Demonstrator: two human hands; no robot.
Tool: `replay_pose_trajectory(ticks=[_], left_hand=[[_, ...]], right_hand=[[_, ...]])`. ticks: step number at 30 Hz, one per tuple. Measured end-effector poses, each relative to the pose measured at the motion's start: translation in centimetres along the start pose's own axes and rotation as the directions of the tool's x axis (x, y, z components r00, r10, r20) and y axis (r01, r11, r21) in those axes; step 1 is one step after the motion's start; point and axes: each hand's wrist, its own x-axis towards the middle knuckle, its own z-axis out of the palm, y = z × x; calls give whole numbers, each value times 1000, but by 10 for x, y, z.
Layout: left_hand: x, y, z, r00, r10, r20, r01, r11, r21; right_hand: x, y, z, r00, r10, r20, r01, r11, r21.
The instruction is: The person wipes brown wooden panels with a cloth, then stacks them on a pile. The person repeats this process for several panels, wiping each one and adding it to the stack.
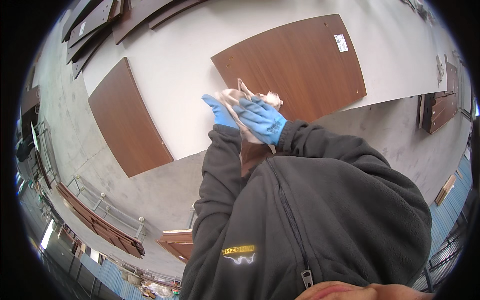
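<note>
Both my hands wear light blue gloves and come together in front of my chest. A crumpled pale pinkish cloth (231, 98) is bunched between them, with loose ends sticking out past the fingers. My left hand (220, 112) presses the cloth from the left side, a fingertip pointing outward. From the right, my right hand (263, 121) lies over the cloth with its fingers bent onto it. Just beyond the hands is a large brown wood-grain panel (295, 65) with a white label and small holes. Whether the cloth touches this panel I cannot tell.
The panel lies on a white-topped table (175, 75). A second brown panel (127, 120) sits at the left, overhanging the near edge. Dark boards (100, 30) are piled at the far left. More boards (102, 222) rest on a metal-framed rack at the lower left.
</note>
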Motion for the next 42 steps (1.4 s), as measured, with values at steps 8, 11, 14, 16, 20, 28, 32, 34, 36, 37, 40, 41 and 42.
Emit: replay_pose_trajectory(ticks=[8,11,14,16,20,28,32,34,36,37,40,41,42], left_hand=[[19,-1,-16,971,-41,235,-3,983,183],[22,-7,-5,991,3,130,-20,992,128],[15,-6,11,975,139,175,-194,914,356],[6,-2,18,974,82,214,-138,955,264],[-29,-11,14,967,169,193,-204,963,179],[-141,-72,-32,957,159,-241,-101,966,237],[-114,-122,-34,943,-189,-273,238,958,162],[-84,-140,-35,978,-206,-17,205,978,-26],[-65,-150,-37,988,-152,-1,152,987,-43],[-61,-149,-40,985,-171,9,171,984,-39],[-64,-144,-34,995,-98,27,85,947,310],[-69,-139,-31,990,-134,36,121,959,258],[-72,-135,-26,974,-227,-17,227,971,69]], right_hand=[[-31,2,-8,991,-134,-29,133,991,-27],[-26,39,-9,973,160,-166,-175,981,-82],[-24,99,-36,898,342,-276,-396,902,-173],[-21,144,-57,875,343,-343,-425,883,-200],[-13,194,-76,867,268,-421,-403,873,-274],[-15,209,-68,883,248,-399,-389,862,-326],[-11,181,-72,859,311,-407,-442,851,-283],[-13,142,-70,948,232,-217,-272,945,-180],[-22,87,-59,999,38,-9,-39,983,-180],[-25,60,-50,990,-137,23,139,988,-72],[-16,31,-30,985,-170,41,169,985,17],[-1,37,-22,990,-102,95,104,994,-24],[23,47,-11,994,-107,33,108,993,-38]])
